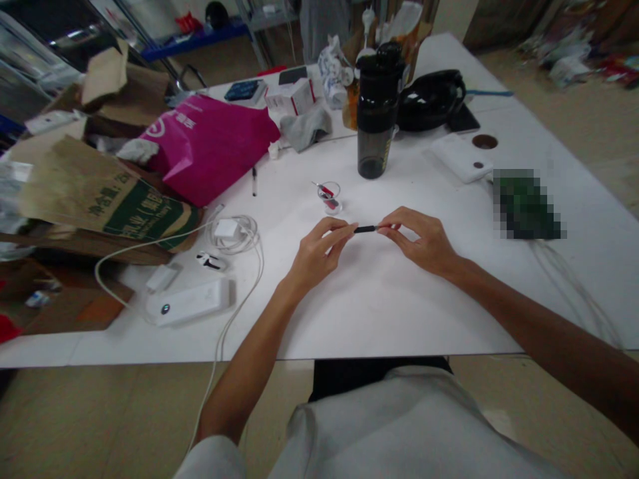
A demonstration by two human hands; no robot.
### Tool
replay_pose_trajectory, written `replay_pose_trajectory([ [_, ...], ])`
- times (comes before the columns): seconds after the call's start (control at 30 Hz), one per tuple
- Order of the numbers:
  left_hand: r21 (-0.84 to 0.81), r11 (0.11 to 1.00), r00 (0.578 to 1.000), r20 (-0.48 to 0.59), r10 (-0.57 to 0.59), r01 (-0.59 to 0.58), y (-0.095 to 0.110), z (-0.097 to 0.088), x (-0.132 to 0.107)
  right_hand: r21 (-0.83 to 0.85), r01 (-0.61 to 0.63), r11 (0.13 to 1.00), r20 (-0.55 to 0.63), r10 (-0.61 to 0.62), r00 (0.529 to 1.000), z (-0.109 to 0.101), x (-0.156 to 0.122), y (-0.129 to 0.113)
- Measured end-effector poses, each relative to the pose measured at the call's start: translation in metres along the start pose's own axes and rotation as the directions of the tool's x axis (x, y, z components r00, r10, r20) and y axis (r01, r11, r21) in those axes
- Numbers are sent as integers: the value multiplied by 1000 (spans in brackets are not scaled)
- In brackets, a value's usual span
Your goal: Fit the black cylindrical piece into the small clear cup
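Forearms (529,313) reach in from the lower corners of the view, the left rising steeply and the right coming across at a long, low slant, both bare and extending over the edge of a white table (399,319). Left hand (319,251) and right hand (418,239) turn inward to face each other, fingers curled, a little above the tabletop. Between them, a slim black tube (365,229) lies level, held off the table and pinched at both ends: left fingertips (349,226) close on one end and right fingertips (385,226) on the other, so both hands are grasping it. Whether the tube is one piece or several is too small to tell. Just ahead of the left hand stands a small clear cup (328,197) with something red inside. Farther left lie a black pen (254,181) and a coiled white cable (234,233), while a tall black bottle (378,113) stands beyond the hands.
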State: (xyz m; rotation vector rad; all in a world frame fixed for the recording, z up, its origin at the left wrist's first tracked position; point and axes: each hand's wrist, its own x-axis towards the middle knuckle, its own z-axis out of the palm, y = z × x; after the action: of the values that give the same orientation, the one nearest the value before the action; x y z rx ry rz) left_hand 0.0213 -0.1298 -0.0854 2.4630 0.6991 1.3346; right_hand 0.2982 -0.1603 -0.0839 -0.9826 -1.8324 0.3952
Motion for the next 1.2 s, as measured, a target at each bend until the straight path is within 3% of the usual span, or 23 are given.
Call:
replay_pose_trajectory([
  [0.2, -35, 999, 1000, -9, 0, 0, 1, 1, 1, -10, 97, 995, -24, -97, 995, 2, -1, 1],
  [0.47, -40, 999, 999, -37, 16, -17, 5, 2, 4, -23, 58, 998, -20, -59, 998, 1, -2, 1],
  [0.67, -23, 1000, 999, -42, 12, -13, 5, 2, 3, -10, -36, 999, 21, 36, 999, 0, -2, -1],
  [0.87, -41, 999, 998, -52, -33, 31, 5, 3, 2, 48, 39, 998, -42, -37, 998, 0, 1, -3],
  [1.07, -50, 998, 998, -43, -45, 42, 7, 3, 3, -3, -51, 999, 13, 51, 999, -2, -1, -1],
  [1.2, -63, 995, 995, -56, -87, 83, 9, 4, 4, 42, 39, 998, -40, -37, 999, -2, 1, -5],
])
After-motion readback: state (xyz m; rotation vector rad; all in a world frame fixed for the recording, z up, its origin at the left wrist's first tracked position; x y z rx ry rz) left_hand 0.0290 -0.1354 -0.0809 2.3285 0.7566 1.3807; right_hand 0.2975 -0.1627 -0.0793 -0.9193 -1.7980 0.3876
